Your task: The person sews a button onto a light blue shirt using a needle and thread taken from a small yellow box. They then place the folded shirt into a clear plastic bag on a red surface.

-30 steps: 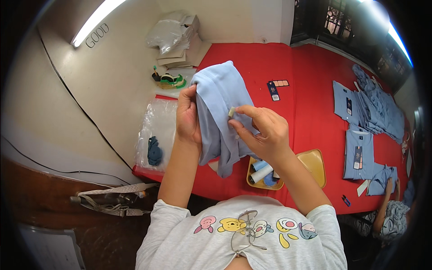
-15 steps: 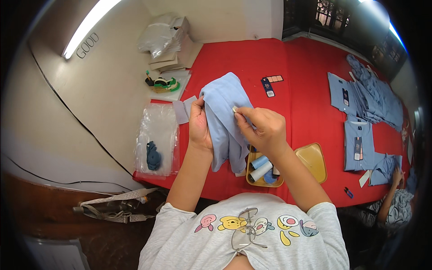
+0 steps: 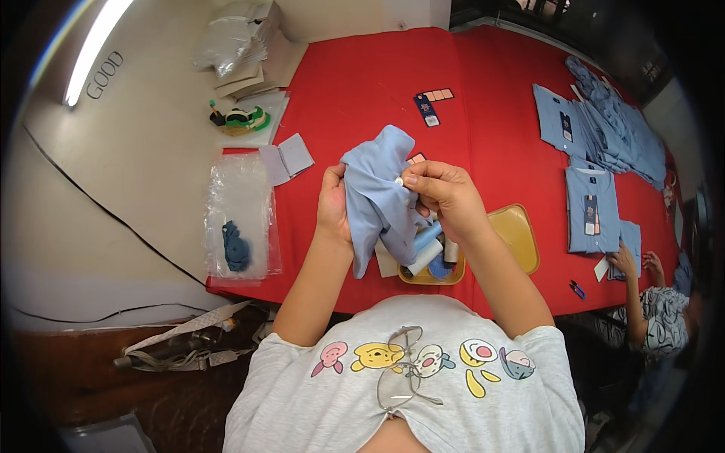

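Observation:
My left hand (image 3: 334, 208) grips a folded light blue cloth garment (image 3: 374, 192) along its left side, the fingers hidden behind the fabric. At its right edge, my right hand (image 3: 445, 196) has thumb and forefinger pinched at a small round white button (image 3: 399, 181). Whether the button is fixed to the cloth cannot be made out. Below the garment sits a yellow box (image 3: 429, 280) of thread spools, among them a white spool (image 3: 425, 257), partly covered by cloth. Its yellow lid (image 3: 521, 235) lies to the right, beyond my forearm.
Hang tags (image 3: 427, 113) lie on the red tablecloth (image 3: 506, 151). Folded blue shirts (image 3: 590, 219) are stacked at right, near a co-worker's hands (image 3: 624, 260) and small thread snips (image 3: 577, 289). Clear plastic bags (image 3: 253, 204) and a green tape dispenser (image 3: 245, 119) line the left.
The garment has bunched up and turned in my hands, and the white button now shows face-on. My view has shifted, moving the table up and left. A co-worker's hands have moved over the shirts.

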A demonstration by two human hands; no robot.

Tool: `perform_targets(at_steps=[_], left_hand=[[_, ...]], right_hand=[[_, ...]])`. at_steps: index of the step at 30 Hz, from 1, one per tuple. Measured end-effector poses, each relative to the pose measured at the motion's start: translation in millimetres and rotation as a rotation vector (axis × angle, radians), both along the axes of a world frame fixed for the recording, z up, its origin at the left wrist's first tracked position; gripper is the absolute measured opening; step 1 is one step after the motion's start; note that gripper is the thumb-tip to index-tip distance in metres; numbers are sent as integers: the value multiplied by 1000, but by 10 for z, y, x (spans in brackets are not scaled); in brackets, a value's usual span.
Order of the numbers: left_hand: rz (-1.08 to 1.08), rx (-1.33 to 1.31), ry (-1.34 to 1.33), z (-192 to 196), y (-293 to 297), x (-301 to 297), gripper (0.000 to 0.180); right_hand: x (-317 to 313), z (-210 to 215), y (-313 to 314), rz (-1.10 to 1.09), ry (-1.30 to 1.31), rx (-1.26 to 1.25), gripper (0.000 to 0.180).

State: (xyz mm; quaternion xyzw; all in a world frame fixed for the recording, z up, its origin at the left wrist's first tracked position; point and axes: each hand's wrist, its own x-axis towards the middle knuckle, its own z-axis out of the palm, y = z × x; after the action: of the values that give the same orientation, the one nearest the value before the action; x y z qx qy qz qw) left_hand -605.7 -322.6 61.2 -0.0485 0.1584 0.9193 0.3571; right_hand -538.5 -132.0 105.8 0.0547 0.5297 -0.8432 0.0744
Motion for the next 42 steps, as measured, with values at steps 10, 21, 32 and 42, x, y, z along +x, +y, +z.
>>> perform_targets(at_steps=[10, 21, 32, 42], left_hand=[[-107, 94, -91, -273, 30, 231, 51], [231, -9, 42, -469, -721, 181, 52], [640, -1212, 15, -2139, -1845, 460, 48], [338, -1317, 856, -1311, -1112, 483, 28]], right_hand=[[444, -324, 457, -216, -19, -156, 15], [1719, -1527, 1009, -529, 164, 1587, 11], [2247, -2477, 691, -327, 174, 1904, 10], [2152, -2203, 559, -734, -145, 872, 15]])
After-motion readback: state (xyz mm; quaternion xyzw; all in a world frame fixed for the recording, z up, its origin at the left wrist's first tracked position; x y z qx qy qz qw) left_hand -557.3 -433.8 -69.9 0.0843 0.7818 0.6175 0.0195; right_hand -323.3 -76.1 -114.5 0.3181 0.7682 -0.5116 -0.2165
